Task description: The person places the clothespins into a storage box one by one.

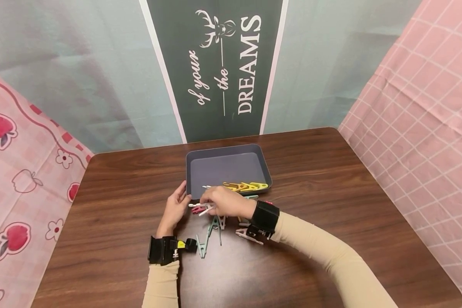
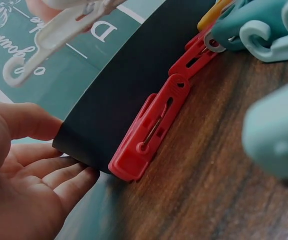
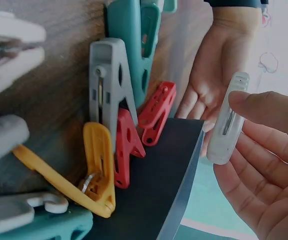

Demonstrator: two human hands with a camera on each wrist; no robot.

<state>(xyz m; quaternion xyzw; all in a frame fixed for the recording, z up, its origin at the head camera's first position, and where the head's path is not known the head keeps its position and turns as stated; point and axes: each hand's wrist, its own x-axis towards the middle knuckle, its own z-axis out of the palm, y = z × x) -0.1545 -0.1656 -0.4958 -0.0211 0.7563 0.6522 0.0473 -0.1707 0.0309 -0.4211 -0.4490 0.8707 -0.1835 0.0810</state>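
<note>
A dark grey tray [image 1: 228,167] lies on the table with yellow clothespins [image 1: 250,187] inside along its front wall. At the tray's front left corner, my left hand [image 1: 174,210] grips the wall between thumb and fingers. My right hand [image 1: 225,201] is over the front edge, pinching a white clothespin [image 3: 227,122] between thumb and fingers. Red clothespins [image 2: 151,127] lie against the outside of the front wall. Close by them are a grey clothespin [image 3: 106,80], an orange-yellow clothespin [image 3: 101,167] and teal clothespins [image 2: 256,30].
More teal clothespins [image 1: 202,247] lie on the brown table [image 1: 111,222] nearer my body. A pale clothespin [image 1: 249,235] sits below my right wrist. Behind the table hangs a curtain [image 1: 111,77] with a dark printed panel; pink cloths [image 1: 419,107] flank both sides.
</note>
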